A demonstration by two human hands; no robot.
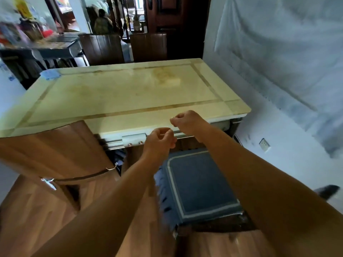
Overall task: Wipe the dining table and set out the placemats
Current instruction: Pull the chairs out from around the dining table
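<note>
Illum.: soft, even daylight, moderate level; brightest at the doorway (78, 13) top left. Counter (130, 93) shows a mild sheen, no hard glare. Shadows faint, dense only under the counter. Wide-angle distortion: counter edges bow, forearms stretch toward the bottom corners. Blur: shelf clutter (20, 28) upper left and wall sheet (278, 52) smeared; centre approx. sharp.

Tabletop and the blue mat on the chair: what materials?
Tabletop: looks like polished stone or a marble-look slab, cream with tan inlay bands, glossy with soft reflections. Blue mat: woven fabric, matte, fringed along one edge, pale border stripe.
</note>
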